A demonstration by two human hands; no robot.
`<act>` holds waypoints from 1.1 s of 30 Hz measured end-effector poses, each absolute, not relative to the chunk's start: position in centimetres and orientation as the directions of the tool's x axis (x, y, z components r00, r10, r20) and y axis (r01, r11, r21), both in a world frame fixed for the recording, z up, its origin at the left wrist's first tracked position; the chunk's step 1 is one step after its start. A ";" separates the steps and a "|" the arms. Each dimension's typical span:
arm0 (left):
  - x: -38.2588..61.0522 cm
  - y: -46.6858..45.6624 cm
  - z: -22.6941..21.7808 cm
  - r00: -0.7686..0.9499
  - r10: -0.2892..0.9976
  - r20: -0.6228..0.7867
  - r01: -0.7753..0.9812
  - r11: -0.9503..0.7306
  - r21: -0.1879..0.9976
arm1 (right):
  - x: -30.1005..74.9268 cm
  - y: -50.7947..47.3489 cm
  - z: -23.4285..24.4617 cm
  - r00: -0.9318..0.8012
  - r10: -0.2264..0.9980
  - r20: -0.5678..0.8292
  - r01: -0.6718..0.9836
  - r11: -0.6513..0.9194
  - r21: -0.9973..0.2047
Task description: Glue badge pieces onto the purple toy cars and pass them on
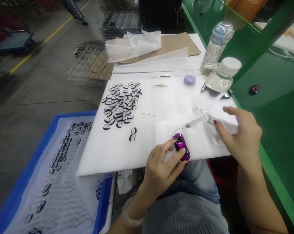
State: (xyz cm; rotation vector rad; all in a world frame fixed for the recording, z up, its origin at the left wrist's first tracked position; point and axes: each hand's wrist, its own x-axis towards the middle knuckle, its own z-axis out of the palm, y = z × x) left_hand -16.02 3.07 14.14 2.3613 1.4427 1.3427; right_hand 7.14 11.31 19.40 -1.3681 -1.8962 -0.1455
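My left hand [162, 161] grips a purple toy car body [181, 147] at the front edge of the white tabletop [142, 156]. Its fingers lie along the car's sides. To the right, my right hand [241, 135] hovers with thumb and fingers apart, holding nothing. Close to its fingertips lies a clear syringe [197, 121] with a dark tip end, pointing left. Many small black-edged clear pieces [121, 105] are spread on the left of the table, two of them a little apart from the group.
A lidded clear jar [221, 78], a dotted bottle [215, 45] and a lilac case [190, 79] stand at the back right. Cotton swabs [160, 85] lie mid-table. Below left is a blue crate [55, 126] with more pieces. Another purple car [254, 89] rests on the green surface.
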 end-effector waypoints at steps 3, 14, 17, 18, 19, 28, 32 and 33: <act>-16.4 2.9 13.6 0.187 0.745 0.640 0.664 -0.576 0.477 | 5.6 9.4 19.2 -0.072 0.776 0.626 0.789 0.428 -0.440; -16.3 2.7 15.5 0.044 0.759 0.650 0.628 -0.527 0.573 | 3.3 5.8 17.0 -0.109 0.855 0.507 0.817 0.367 -0.444; -15.8 3.6 15.2 0.115 0.770 0.627 0.616 -0.550 0.564 | 13.1 4.8 16.2 0.267 0.860 0.436 0.873 -0.024 -0.487; -15.8 3.7 14.9 0.122 0.768 0.629 0.612 -0.557 0.561 | 16.6 4.1 15.8 0.388 0.831 0.399 0.873 -0.192 -0.448; -15.8 3.8 14.5 0.125 0.765 0.632 0.610 -0.561 0.559 | 19.8 3.2 15.5 0.485 0.792 0.371 0.855 -0.341 -0.390; -16.3 4.0 13.2 0.149 0.657 0.739 0.612 -0.649 0.453 | 26.9 13.7 15.0 0.466 0.831 0.303 0.882 -0.410 -0.232; -16.1 4.4 13.1 0.110 0.572 0.813 0.676 -0.643 0.361 | 25.2 24.3 16.9 0.350 0.870 0.348 0.926 -0.266 -0.268; -15.9 4.4 13.2 0.101 0.561 0.822 0.688 -0.636 0.350 | 24.5 25.8 17.9 0.300 0.876 0.379 0.937 -0.194 -0.291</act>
